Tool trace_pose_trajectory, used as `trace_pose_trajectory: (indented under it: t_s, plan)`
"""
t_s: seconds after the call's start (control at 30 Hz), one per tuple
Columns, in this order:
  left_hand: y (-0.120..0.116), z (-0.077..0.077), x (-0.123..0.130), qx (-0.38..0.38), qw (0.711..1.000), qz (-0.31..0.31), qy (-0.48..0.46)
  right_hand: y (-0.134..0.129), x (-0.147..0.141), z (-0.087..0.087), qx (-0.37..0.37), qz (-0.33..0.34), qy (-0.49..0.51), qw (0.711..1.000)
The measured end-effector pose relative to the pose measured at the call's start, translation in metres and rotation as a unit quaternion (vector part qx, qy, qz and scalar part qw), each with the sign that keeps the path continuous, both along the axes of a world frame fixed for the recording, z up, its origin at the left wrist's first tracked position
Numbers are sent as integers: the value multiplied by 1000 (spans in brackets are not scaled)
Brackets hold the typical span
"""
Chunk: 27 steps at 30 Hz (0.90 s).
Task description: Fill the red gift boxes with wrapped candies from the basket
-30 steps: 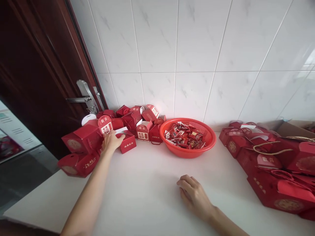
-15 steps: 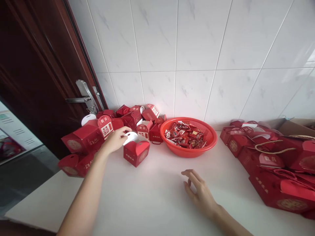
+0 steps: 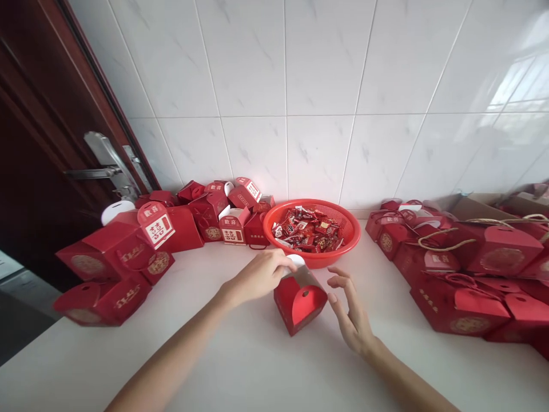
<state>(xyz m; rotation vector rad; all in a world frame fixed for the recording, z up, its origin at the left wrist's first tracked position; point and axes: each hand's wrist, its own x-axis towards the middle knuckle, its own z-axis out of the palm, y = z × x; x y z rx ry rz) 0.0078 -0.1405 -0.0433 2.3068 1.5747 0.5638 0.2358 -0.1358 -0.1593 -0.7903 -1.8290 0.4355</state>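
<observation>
An open red box (image 3: 299,303) stands on the white table, its flaps up and its pale inside partly showing. My left hand (image 3: 263,273) pinches the box's white rear flap from the left. Just right of the box, my right hand (image 3: 351,315) has its fingers apart and curved, with nothing between them. Behind the box sits a red plastic basket (image 3: 354,236) holding many small red wrapped packets (image 3: 315,234).
Red boxes (image 3: 124,246) are piled at the left, reaching back to the tiled wall (image 3: 253,68). More red boxes (image 3: 463,303), some with rope handles, crowd the right side. A dark door (image 3: 38,114) with a metal handle (image 3: 96,173) stands at the far left.
My left hand has brought the open box from beside the left pile to the middle, in front of the basket. My right hand is now close to it. The view has turned slightly right.
</observation>
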Motion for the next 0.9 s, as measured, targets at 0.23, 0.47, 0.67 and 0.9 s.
trace_pose_trajectory:
  t_s: [0.23,0.47,0.67,0.9]
  plan:
    - [4,-8,15,-27,999,-12,21,2,6,8,92,26,-139,986]
    - [4,-8,14,-104,992,-46,55,3,7,14,-89,96,-93,987]
    - [5,2,4,-90,993,-67,36,4,12,23,-134,128,1,983]
    - [1,4,-3,-17,980,-196,4,13,20,25,-181,118,73,974]
